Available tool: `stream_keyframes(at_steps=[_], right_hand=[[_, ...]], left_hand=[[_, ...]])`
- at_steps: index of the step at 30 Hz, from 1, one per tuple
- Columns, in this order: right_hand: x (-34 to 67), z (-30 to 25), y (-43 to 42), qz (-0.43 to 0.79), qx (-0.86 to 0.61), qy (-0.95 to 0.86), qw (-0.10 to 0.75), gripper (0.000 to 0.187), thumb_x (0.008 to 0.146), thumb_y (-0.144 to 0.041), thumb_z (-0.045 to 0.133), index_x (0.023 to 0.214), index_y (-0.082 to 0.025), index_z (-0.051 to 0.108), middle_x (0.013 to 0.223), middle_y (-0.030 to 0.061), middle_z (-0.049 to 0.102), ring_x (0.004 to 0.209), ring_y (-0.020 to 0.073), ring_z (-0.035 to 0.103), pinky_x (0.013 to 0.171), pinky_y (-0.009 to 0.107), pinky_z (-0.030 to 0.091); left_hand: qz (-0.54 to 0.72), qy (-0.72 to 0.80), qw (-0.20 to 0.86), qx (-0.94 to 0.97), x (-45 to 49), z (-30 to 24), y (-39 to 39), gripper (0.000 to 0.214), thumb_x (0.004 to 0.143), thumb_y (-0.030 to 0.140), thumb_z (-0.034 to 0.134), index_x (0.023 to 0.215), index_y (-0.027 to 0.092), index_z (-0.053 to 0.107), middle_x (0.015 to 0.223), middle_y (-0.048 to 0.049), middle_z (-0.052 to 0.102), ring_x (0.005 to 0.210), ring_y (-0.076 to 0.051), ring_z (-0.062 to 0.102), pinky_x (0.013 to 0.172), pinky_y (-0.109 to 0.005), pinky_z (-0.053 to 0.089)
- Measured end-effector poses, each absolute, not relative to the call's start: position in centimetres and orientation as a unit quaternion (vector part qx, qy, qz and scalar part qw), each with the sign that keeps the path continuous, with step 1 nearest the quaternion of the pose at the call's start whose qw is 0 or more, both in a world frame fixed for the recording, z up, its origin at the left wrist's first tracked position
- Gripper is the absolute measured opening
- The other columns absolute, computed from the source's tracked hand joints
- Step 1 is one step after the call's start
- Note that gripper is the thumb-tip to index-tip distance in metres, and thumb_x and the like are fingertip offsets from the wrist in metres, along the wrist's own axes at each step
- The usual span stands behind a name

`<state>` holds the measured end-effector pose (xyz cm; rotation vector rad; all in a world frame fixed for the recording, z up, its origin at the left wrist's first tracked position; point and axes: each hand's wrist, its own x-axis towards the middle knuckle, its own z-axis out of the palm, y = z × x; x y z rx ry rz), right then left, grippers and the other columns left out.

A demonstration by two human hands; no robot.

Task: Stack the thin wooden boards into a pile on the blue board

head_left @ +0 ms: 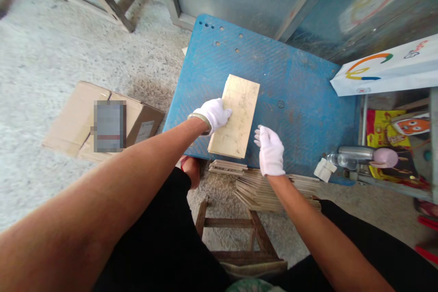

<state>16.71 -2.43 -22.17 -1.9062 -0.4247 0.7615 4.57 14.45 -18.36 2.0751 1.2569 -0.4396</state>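
The person's left hand (212, 115), wearing a white cotton glove, is reaching out with a metal bangle (199, 121) showing at the wrist. Its grip is clenched on the long left edge of a pale rectangular board (241, 116), with the fingers lying across the board's top face. The board is lying flat on a scuffed blue surface (301, 86) with a row of small holes near its far corner, and its lower end is sitting close to the surface's front edge. The right hand (270, 150), in a matching glove, is hanging just beside the board's lower right corner with its fingers spread and its grip released, not touching the board. Below the front edge, a stack of similar thin boards (277, 190) is lying on the concrete floor (68, 64), with a smaller pile (227, 167) sitting just to its left. A wooden stool (239, 237) is standing near the person's black trousers (160, 237). Further left, a flattened cardboard box (68, 121) with a blurred label is lying on the floor. To the right, a white paper bag (383, 70) printed with a coloured logo is overhanging the surface's corner, while a plastic water bottle (342, 160), a crumpled white rag (325, 169) and a yellow packet (379, 132) are sitting just past the surface's right edge. A metal panel (301, 0) is standing behind it all.
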Motion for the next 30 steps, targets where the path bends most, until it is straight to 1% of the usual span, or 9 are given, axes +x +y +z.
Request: stream_keyframes(at_steps=[4, 6, 9, 13, 15, 18, 20, 25, 30], right_hand=[[13.3, -21.3, -9.5, 0.25, -0.844, -0.32, 0.352, 0.043, 0.088, -0.046, 0.049, 0.116, -0.017, 0.063, 0.115, 0.0109, 0.064, 0.101, 0.0208, 0.061, 0.093, 0.038, 0.048], [11.7, -21.5, -12.5, 0.242, -0.847, -0.365, 0.301, 0.04, 0.09, -0.042, 0.046, 0.115, -0.016, 0.063, 0.118, 0.0122, 0.063, 0.104, 0.0216, 0.061, 0.094, 0.037, 0.048], [10.2, -22.6, -15.6, 0.229, -0.844, -0.422, 0.24, 0.042, 0.093, -0.038, 0.044, 0.124, -0.014, 0.059, 0.115, 0.0135, 0.064, 0.101, 0.022, 0.062, 0.09, 0.036, 0.051], [9.9, -23.7, -16.7, 0.184, -0.805, -0.544, 0.15, 0.042, 0.096, -0.033, 0.041, 0.133, -0.015, 0.05, 0.127, 0.0132, 0.057, 0.116, 0.0222, 0.054, 0.099, 0.037, 0.045], [10.1, -23.7, -16.2, 0.17, -0.798, -0.571, 0.091, 0.041, 0.097, -0.032, 0.039, 0.134, -0.016, 0.049, 0.129, 0.0131, 0.055, 0.116, 0.023, 0.053, 0.098, 0.036, 0.044], [10.3, -23.1, -15.0, 0.184, -0.797, -0.575, -0.007, 0.044, 0.096, -0.032, 0.041, 0.138, -0.017, 0.044, 0.122, 0.0128, 0.057, 0.105, 0.0241, 0.057, 0.088, 0.034, 0.048], [10.2, -22.7, -14.5, 0.196, -0.792, -0.576, -0.055, 0.048, 0.095, -0.031, 0.042, 0.14, -0.017, 0.039, 0.119, 0.0124, 0.057, 0.099, 0.0238, 0.057, 0.084, 0.034, 0.048], [10.0, -22.1, -14.3, 0.184, -0.776, -0.595, -0.095, 0.055, 0.094, -0.032, 0.045, 0.145, -0.017, 0.029, 0.123, 0.0141, 0.054, 0.101, 0.0248, 0.054, 0.082, 0.034, 0.046], [10.0, -22.1, -14.6, 0.189, -0.777, -0.594, -0.085, 0.057, 0.094, -0.03, 0.044, 0.145, -0.014, 0.026, 0.122, 0.0142, 0.053, 0.099, 0.0249, 0.053, 0.082, 0.034, 0.046]], left_hand=[[-0.165, 0.479, 0.33, 0.796, 4.4, -18.4, 14.4, 0.049, 0.088, 0.045, 0.041, 0.118, 0.01, 0.056, 0.116, -0.0158, 0.061, 0.107, -0.028, 0.058, 0.091, -0.033, 0.045], [-0.164, 0.477, 0.328, 0.799, 4.4, -18.5, 14.4, 0.05, 0.088, 0.046, 0.042, 0.119, 0.01, 0.057, 0.115, -0.0159, 0.061, 0.106, -0.028, 0.059, 0.09, -0.033, 0.045], [-0.162, 0.475, 0.326, 0.801, 4.3, -18.4, 14.4, 0.052, 0.087, 0.047, 0.041, 0.119, 0.01, 0.056, 0.115, -0.0159, 0.062, 0.107, -0.028, 0.058, 0.091, -0.033, 0.044], [-0.165, 0.474, 0.324, 0.802, 4.1, -18.1, 14.5, 0.051, 0.087, 0.048, 0.042, 0.119, 0.01, 0.056, 0.116, -0.0152, 0.061, 0.108, -0.028, 0.058, 0.091, -0.033, 0.044], [-0.167, 0.474, 0.32, 0.803, 4.0, -18.0, 14.5, 0.051, 0.088, 0.048, 0.042, 0.119, 0.011, 0.055, 0.117, -0.0153, 0.061, 0.109, -0.029, 0.057, 0.091, -0.033, 0.044], [-0.17, 0.476, 0.317, 0.802, 3.9, -17.9, 14.5, 0.052, 0.087, 0.049, 0.042, 0.119, 0.01, 0.056, 0.118, -0.0155, 0.06, 0.109, -0.029, 0.057, 0.092, -0.033, 0.044], [-0.172, 0.478, 0.317, 0.801, 3.9, -17.8, 14.5, 0.051, 0.087, 0.049, 0.042, 0.118, 0.01, 0.056, 0.117, -0.0152, 0.06, 0.109, -0.029, 0.057, 0.092, -0.033, 0.044], [-0.165, 0.476, 0.319, 0.803, 3.9, -17.7, 14.4, 0.049, 0.088, 0.047, 0.042, 0.117, 0.01, 0.056, 0.114, -0.0148, 0.061, 0.106, -0.028, 0.058, 0.089, -0.033, 0.045], [-0.167, 0.471, 0.318, 0.806, 3.6, -17.4, 14.5, 0.049, 0.088, 0.048, 0.041, 0.116, 0.011, 0.056, 0.115, -0.0145, 0.061, 0.105, -0.028, 0.058, 0.088, -0.032, 0.044]])
